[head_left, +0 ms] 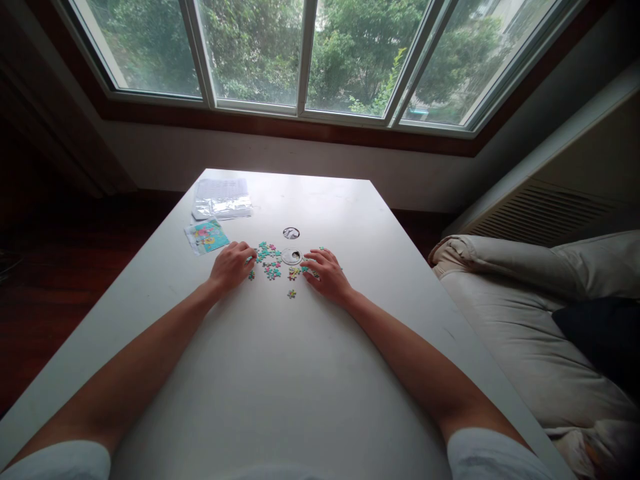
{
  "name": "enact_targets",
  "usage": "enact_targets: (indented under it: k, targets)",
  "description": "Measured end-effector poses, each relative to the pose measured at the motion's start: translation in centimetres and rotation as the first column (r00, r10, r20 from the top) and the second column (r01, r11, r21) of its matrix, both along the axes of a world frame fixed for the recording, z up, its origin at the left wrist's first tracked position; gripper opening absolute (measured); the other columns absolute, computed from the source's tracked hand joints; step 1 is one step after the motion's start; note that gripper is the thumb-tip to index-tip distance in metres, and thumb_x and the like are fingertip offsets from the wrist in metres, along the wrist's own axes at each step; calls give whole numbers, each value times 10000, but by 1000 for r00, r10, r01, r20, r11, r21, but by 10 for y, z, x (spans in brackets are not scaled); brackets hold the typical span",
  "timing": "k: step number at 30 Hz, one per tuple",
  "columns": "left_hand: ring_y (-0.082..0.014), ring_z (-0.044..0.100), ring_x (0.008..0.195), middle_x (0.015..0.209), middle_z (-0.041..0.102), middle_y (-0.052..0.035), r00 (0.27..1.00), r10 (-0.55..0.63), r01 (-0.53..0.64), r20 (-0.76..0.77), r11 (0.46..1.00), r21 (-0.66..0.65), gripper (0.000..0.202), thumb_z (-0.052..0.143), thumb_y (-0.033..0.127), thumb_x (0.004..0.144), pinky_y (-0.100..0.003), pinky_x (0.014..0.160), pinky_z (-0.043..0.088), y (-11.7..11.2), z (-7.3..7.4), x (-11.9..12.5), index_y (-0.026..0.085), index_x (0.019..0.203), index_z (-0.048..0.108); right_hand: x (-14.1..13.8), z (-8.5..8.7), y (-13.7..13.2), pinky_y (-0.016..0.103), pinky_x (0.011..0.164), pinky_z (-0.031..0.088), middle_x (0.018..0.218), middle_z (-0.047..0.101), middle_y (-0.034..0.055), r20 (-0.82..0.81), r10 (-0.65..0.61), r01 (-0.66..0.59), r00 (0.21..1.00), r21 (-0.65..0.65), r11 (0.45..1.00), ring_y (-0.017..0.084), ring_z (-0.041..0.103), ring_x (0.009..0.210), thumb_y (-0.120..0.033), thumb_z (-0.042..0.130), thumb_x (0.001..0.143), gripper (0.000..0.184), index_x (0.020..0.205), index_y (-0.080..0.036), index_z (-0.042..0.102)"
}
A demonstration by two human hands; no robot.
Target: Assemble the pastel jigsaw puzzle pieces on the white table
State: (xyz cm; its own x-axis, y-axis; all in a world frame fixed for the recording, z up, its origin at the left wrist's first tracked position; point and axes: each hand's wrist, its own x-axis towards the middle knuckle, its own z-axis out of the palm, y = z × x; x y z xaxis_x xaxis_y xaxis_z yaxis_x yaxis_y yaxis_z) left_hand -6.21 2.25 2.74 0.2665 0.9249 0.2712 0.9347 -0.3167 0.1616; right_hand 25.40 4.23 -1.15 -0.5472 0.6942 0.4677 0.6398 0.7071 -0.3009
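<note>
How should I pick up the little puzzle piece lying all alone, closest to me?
Probably pinch the lone puzzle piece by two opposite edges, coming straight down from above. It lies flat on the white table with bare tabletop all round it. The right hand is nearest.

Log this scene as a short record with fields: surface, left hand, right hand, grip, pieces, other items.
surface: white table
left hand: on the table, fingers at the left edge of the puzzle pieces
right hand: on the table, fingers on pieces at the right edge
grip: too small to tell for either hand
pieces: loose, teal and pink, between the hands; one lone piece nearer the person
other items: picture card, clear plastic bag, round disc among the pieces, sofa
</note>
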Motion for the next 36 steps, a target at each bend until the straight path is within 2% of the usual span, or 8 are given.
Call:
enact_targets:
  k: [6, 11, 19, 26, 30, 36]
  targets:
    - [-271, 576, 1080, 1115, 675, -85, 995, 75, -78, 61, 996, 44, 242, 483, 291, 965, -406, 962, 462, 5, -4, -8, 231, 1006, 714, 8, 4, 6, 507, 1117, 400, 1249, 692, 67, -128, -67, 63, 989, -36, 997, 271, 560, 1256, -339, 582, 951, 215, 1076, -271, 743]
    - [-263, 588, 1086, 1116, 683, -76, 987, 115, -122, 116, 991, 52, 246, 475, 287, 965, -398, 987, 457, 11, -12, -17, 229, 1008, 710, 13, 3, 13, 509, 1099, 414, 1228, 702, 67, -173, -95, 84, 980, -69, 994, 277, 571, 1237, -347, 589, 936, 215, 1056, -275, 753]
    - [-248, 579, 1140, 1163, 685, -69, 967, 143, -144, 211, 990, -9, 288, 450, 198, 922, -380, 1029, 449, 19, -23, -30, 223, 1035, 714, 24, 3, 23, 487, 1062, 446, 1189, 708, 72, -256, -171, 145, 952, -116, 983, 273, 600, 1178, -325, 570, 927, 224, 1034, -266, 757]
    - [-251, 580, 1108, 1132, 686, -77, 963, 90, -92, 254, 996, -5, 278, 457, 232, 937, -383, 1006, 454, 18, -27, -22, 215, 1046, 712, 27, -3, 31, 454, 1021, 470, 1123, 723, 64, -304, -233, 187, 924, -172, 967, 262, 621, 1110, -342, 587, 914, 203, 993, -258, 754]
    - [-252, 580, 1095, 1134, 680, -79, 963, 59, -62, 263, 998, 4, 276, 466, 245, 936, -394, 1018, 447, 18, -27, -17, 212, 1062, 709, 26, -7, 32, 458, 1024, 468, 1153, 709, 73, -275, -246, 199, 929, -188, 962, 264, 612, 1119, -321, 576, 913, 208, 1009, -253, 748]
    - [-264, 561, 1115, 1159, 662, -87, 966, 79, -77, 246, 997, -18, 275, 494, 278, 936, -398, 1025, 444, 29, -23, -8, 214, 1088, 714, 25, -12, 31, 453, 1044, 455, 1183, 688, 82, -205, -241, 208, 949, -172, 963, 262, 592, 1143, -298, 588, 907, 220, 1059, -245, 738]
